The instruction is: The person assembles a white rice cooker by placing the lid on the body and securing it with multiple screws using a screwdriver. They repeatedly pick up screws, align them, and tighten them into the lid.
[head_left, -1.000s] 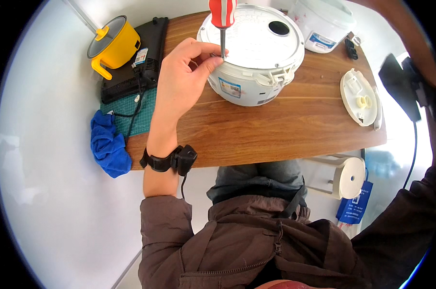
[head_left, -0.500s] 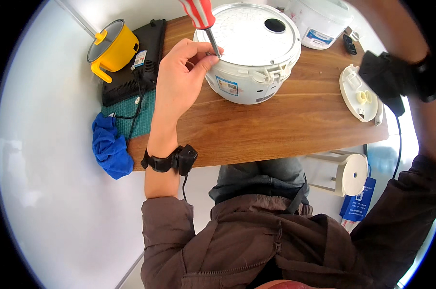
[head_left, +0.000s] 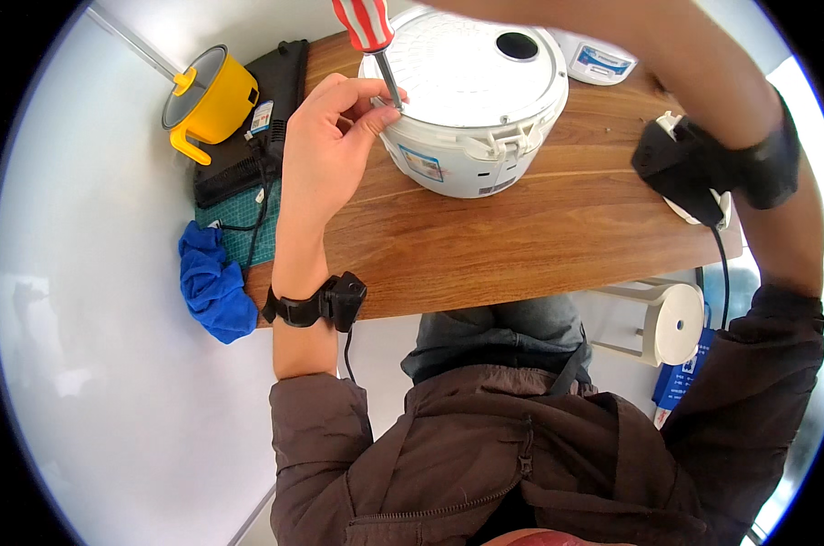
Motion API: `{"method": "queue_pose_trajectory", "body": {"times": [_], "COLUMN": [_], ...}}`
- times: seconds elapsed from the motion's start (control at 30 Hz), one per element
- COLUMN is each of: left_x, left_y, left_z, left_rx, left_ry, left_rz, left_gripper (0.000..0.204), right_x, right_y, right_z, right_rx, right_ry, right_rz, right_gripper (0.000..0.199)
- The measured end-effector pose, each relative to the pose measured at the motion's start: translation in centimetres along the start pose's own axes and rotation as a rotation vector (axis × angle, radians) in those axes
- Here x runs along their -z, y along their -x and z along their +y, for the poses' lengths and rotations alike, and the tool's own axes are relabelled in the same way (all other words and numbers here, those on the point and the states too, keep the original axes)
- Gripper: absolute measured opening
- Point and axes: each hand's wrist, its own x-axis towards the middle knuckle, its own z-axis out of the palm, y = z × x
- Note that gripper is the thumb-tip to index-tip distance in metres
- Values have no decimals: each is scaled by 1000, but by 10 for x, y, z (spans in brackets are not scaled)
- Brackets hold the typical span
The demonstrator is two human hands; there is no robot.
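A screwdriver [head_left: 365,25] with a red-and-white handle stands nearly upright, its tip at the left rim of a round white appliance, like a rice cooker [head_left: 471,168]. The thumb and index finger of my left hand [head_left: 325,150] pinch around the lower end of its shaft; whatever lies under the tip is too small to make out. The appliance's white top disc [head_left: 457,73] has a round dark hole, and a latch sits at the front rim. My right forearm reaches across the upper right, but the hand itself is beyond the top edge.
On the left are a yellow pot [head_left: 221,100], a black device [head_left: 289,100], a green cutting mat [head_left: 262,246] and a blue cloth [head_left: 213,282]. Another white appliance [head_left: 603,59] stands behind. A pale plastic part [head_left: 681,211] lies partly behind my right wrist strap. A stool [head_left: 678,323] stands below.
My right forearm has swung inward and left across the top, now covering part of the rear appliance. My left hand and the screwdriver have shifted slightly left, with the tip still at the rim.
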Motion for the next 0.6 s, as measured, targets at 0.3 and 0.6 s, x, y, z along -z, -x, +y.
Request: {"method": "queue_pose_trajectory", "body": {"times": [0.3, 0.6], "left_x": [0, 12], "left_y": [-1, 1], "left_z": [-5, 1], "left_rx": [17, 102], "left_ry": [0, -32], "left_rz": [-7, -46], "left_gripper": [16, 16], "right_x": [-2, 1], "right_y": [-4, -6], "right_z": [-29, -23], "right_rx": [-246, -308], "right_ry": [-89, 26], "right_rz": [-26, 70], "right_gripper": [29, 31]}}
